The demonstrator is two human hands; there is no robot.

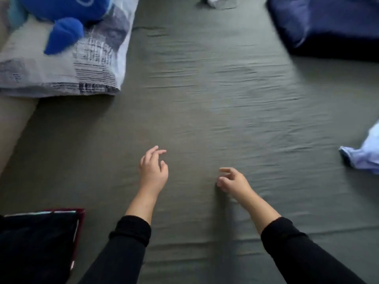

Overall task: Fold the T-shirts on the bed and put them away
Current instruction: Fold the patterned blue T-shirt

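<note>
The whole view is smeared by motion, so fine detail is hard to read. At the right edge a pale blue crumpled garment (364, 152) is cut off by the frame; only a bunched corner shows, lying on the grey-green bed sheet (205, 99), and whether it is a T-shirt cannot be told. At the lower left a folded stack of dark clothes (39, 240) with a maroon layer beneath sits near the bed's front edge, also partly out of frame. A patterned pillow (67, 64) at upper left carries a blue plush toy (67, 19), cropped at the top. A dark blue bedding heap (328, 23) fills the upper right. The left hand (152, 171) hovers over the sheet, fingers loosely spread, holding nothing. The right hand (233, 181) is beside it, fingers loosely curled, empty
</note>
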